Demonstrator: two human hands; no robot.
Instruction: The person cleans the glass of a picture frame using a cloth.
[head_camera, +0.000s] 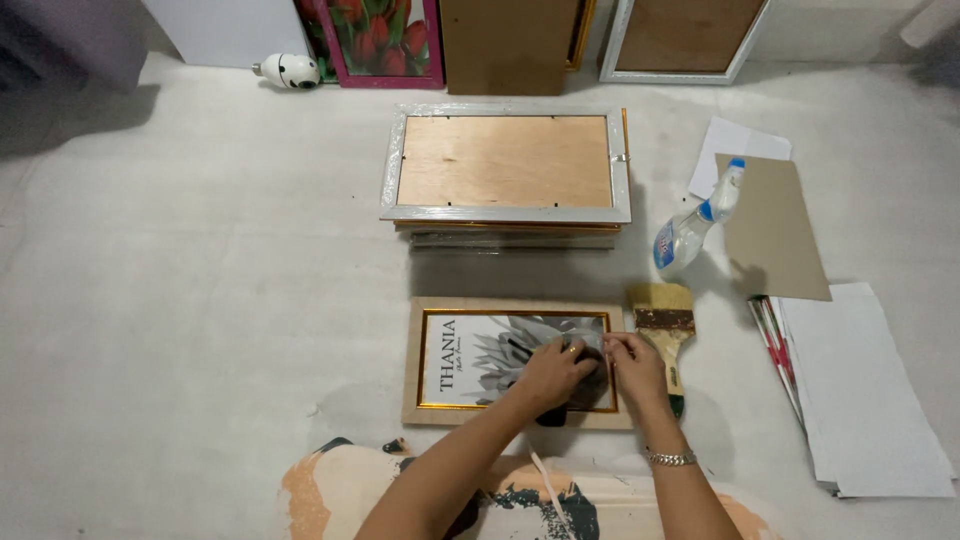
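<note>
A picture frame (425, 375) with a pale wooden border and gold inner edge lies face up on the floor in front of me, showing a grey flower print. My left hand (550, 375) rests on the right part of the picture, fingers closed on a grey cloth (588, 340). My right hand (632, 360), a bracelet on its wrist, pinches the same cloth at the frame's right side. Both hands meet over the picture's upper right area.
A stack of frames (505, 165) lies face down behind. A wide paintbrush (665, 320) lies right of the frame, with a spray bottle (695, 225), brown cardboard (770, 230) and white sheets (870, 390) further right. More frames (380, 40) lean on the wall.
</note>
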